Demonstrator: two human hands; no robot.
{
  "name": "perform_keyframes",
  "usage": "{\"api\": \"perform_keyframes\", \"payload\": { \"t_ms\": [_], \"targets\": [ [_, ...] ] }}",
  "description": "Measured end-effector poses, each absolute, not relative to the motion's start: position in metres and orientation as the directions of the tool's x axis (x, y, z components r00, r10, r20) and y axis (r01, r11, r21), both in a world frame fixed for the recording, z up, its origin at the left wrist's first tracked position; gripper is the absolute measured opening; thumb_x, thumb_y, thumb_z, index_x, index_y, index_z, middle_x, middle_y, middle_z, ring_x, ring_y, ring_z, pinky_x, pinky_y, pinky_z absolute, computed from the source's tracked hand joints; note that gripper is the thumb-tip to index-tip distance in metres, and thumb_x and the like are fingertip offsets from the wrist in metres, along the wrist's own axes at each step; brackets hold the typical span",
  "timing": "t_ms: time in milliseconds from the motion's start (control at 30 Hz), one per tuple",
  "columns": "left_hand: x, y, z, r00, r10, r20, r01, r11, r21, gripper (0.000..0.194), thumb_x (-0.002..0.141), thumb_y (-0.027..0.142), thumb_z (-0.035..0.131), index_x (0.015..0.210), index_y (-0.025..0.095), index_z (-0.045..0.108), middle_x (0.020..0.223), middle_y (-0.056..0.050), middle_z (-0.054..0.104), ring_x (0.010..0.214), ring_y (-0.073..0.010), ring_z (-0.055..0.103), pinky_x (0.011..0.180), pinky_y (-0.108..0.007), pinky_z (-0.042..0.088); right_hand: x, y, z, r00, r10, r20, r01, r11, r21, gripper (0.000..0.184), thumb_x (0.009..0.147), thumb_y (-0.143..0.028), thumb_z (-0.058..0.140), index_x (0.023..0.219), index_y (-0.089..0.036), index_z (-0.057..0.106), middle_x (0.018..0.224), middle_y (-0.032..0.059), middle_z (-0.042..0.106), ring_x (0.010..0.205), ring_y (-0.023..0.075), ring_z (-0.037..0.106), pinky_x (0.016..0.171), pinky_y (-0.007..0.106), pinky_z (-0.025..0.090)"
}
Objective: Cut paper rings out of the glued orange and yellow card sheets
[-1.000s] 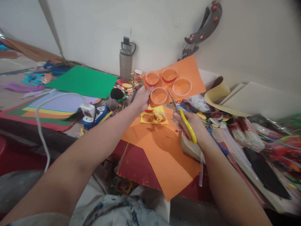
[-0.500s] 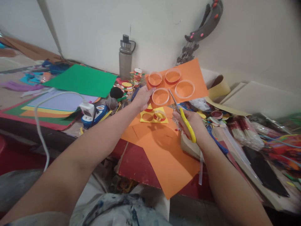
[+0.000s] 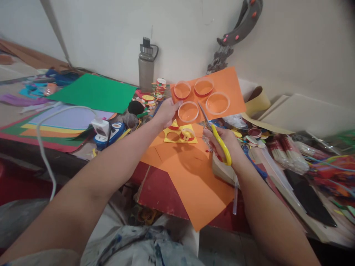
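Grip of the left hand [image 3: 167, 112] pinches the near-left part of an orange sheet [image 3: 234, 87], thumb on top — a hold at the border that probably steadies the paper while leaving most of its face free. Four shallow round rings [image 3: 203, 93] sit on that face. The sheet is raised over the tabletop [image 3: 158, 194], which likely gives the blades room underneath. The right hand [image 3: 227, 142] grasps scissors [image 3: 217, 137] by their yellow handles, tips pointing forward to the near edge, between two rings — I cannot tell whether the blades are parted. Beneath lies a yellow piece [image 3: 179, 133] with similar rings, on flat orange paper [image 3: 198, 195] whose corner overhangs the front edge. A bottle [image 3: 146, 70] stands by the wall, presumably clear of the arms.
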State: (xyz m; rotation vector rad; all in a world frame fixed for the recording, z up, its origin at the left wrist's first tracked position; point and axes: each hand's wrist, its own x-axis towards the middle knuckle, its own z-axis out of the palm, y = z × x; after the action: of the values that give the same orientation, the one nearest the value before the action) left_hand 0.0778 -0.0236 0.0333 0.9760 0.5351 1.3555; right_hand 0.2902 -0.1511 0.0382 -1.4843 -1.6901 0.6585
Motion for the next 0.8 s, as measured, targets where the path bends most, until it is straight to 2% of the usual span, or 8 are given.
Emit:
{"api": "perform_keyframes", "payload": {
  "t_ms": [133,333,433,533,600,800],
  "targets": [
    [0.074,-0.023,0.037,0.200,0.953,0.228,-0.555,-0.081,0.828,0.024,0.104,0.011,0.075,0.128,0.017,0.079,0.105,-0.007,0.090,0.119,-0.0237,0.086,0.115,-0.039,0.065,0.287,-0.153,0.040,0.018,0.976,0.215,0.585,0.164,-0.794,0.073,0.089,-0.094,0.073,0.072,-0.026,0.054,0.053,-0.0022,0.050,0.046,0.0143,0.049,0.045,0.027,0.036],
    [0.072,-0.024,0.040,0.205,0.959,0.195,-0.555,-0.050,0.831,0.024,0.101,0.009,0.079,0.123,0.016,0.080,0.106,-0.008,0.090,0.118,-0.0256,0.087,0.117,-0.042,0.065,0.287,-0.157,0.045,-0.008,0.983,0.184,0.606,0.151,-0.781,0.071,0.092,-0.092,0.070,0.073,-0.025,0.056,0.052,-0.0014,0.053,0.043,0.0124,0.046,0.042,0.026,0.033],
    [0.075,-0.027,0.040,0.178,0.972,0.150,-0.604,-0.012,0.797,0.019,0.099,0.009,0.080,0.116,0.017,0.080,0.110,-0.008,0.090,0.124,-0.0268,0.086,0.118,-0.042,0.065,0.285,-0.157,0.045,0.001,0.989,0.148,0.582,0.120,-0.804,0.067,0.093,-0.089,0.070,0.078,-0.025,0.059,0.052,-0.0032,0.052,0.040,0.0121,0.045,0.040,0.026,0.036],
    [0.079,-0.029,0.039,0.170,0.982,0.087,-0.654,0.047,0.755,0.005,0.103,0.012,0.076,0.104,0.016,0.077,0.110,-0.010,0.090,0.125,-0.0275,0.085,0.118,-0.042,0.066,0.281,-0.156,0.042,0.015,0.993,0.114,0.527,0.089,-0.845,0.066,0.092,-0.090,0.071,0.085,-0.025,0.060,0.053,-0.0053,0.052,0.038,0.0119,0.043,0.038,0.027,0.035],
    [0.081,-0.030,0.039,0.178,0.981,0.075,-0.661,0.063,0.748,0.007,0.105,0.014,0.072,0.100,0.016,0.076,0.109,-0.012,0.090,0.125,-0.0280,0.085,0.119,-0.043,0.066,0.279,-0.156,0.039,-0.001,0.994,0.109,0.510,0.094,-0.855,0.065,0.090,-0.090,0.073,0.087,-0.026,0.057,0.056,-0.0057,0.054,0.038,0.0119,0.044,0.037,0.027,0.035],
    [0.075,-0.025,0.039,0.173,0.980,0.099,-0.548,0.013,0.837,0.009,0.106,0.013,0.071,0.101,0.017,0.077,0.096,-0.009,0.088,0.123,-0.0298,0.086,0.117,-0.046,0.066,0.283,-0.156,0.038,-0.083,0.986,0.142,0.548,0.164,-0.820,0.066,0.089,-0.088,0.077,0.087,-0.028,0.051,0.064,-0.0051,0.054,0.045,0.0124,0.049,0.043,0.028,0.041]
  ]
}}
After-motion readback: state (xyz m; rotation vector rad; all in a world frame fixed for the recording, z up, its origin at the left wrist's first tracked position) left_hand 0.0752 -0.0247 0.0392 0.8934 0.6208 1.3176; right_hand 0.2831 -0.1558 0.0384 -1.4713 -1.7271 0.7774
